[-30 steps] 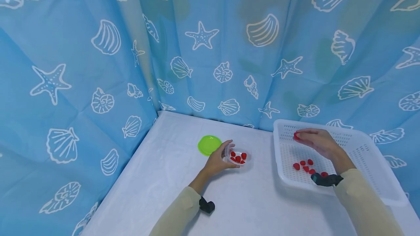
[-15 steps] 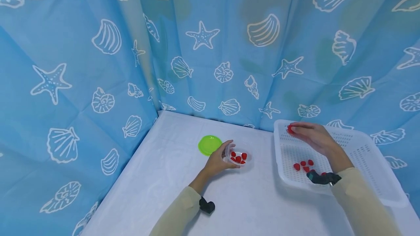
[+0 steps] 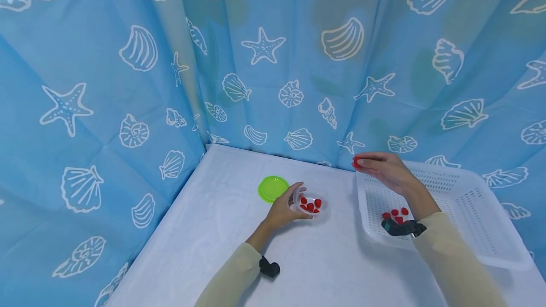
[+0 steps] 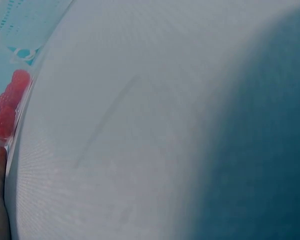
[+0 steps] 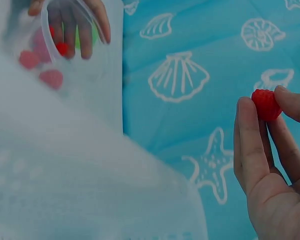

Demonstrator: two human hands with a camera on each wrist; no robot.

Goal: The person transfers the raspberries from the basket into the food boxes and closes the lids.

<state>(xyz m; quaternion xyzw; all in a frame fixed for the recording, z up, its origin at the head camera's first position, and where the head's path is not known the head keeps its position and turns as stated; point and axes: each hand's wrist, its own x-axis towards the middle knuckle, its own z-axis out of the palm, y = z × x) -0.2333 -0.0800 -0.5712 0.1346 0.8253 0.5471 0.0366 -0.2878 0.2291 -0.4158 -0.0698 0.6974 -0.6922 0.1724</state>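
With its fingers and thumb curved about the sides, my left hand (image 3: 280,210) holds a small clear plastic tub (image 3: 323,206) on the table. Several red raspberries (image 3: 310,206) lie in the tub; in the left wrist view a few show through its wall (image 4: 10,100). Over the left rim of the white basket, my right hand (image 3: 388,169) pinches one raspberry (image 5: 266,104) between thumb and fingertips. More raspberries (image 3: 395,212) lie on the basket floor, partly hidden by the right wrist's dark camera mount.
The white perforated basket (image 3: 473,221) stands on the right of the white-covered table (image 3: 324,264). A round green lid (image 3: 272,189) lies just left of the tub. Blue shell-print curtains (image 3: 264,108) hang behind and along the left.
My right hand has moved left with the pinched raspberry, from above the basket's inside to its left rim. My left hand and the tub have stayed in place.
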